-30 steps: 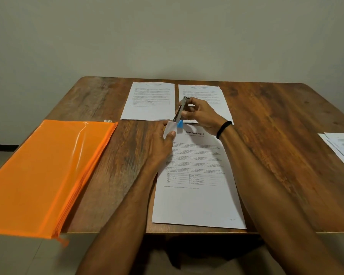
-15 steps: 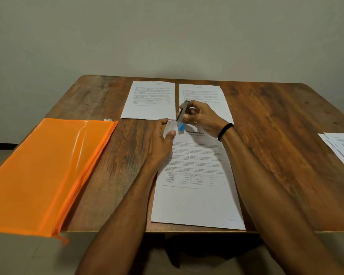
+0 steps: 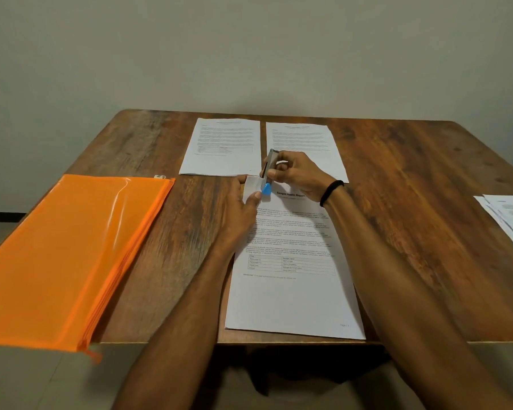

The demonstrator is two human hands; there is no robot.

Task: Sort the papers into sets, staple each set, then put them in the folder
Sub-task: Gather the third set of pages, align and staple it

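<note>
Head view: the near paper set [image 3: 293, 291] lies flat on the wooden table [image 3: 427, 232], long axis running away from the person, headed "Sample Health Report" in bold; a table of rows and a "Page" mark at its near right corner show, the finer print too small to read. The left hand [image 3: 240, 208] pinches that set's far-left corner, which is lifted. The right hand [image 3: 299, 176], a black band [image 3: 330, 192] at the wrist, grips a slim grey metal stapler [image 3: 268, 170], steeply tilted, blue tip down at the pinched corner. Beyond the set lie two printed sheets, one left [image 3: 225, 146], one right [image 3: 305, 140]. Left of it lies a glossy orange plastic zip folder [image 3: 65, 255]; far right, a loose paper stack [image 3: 510, 217]
</note>
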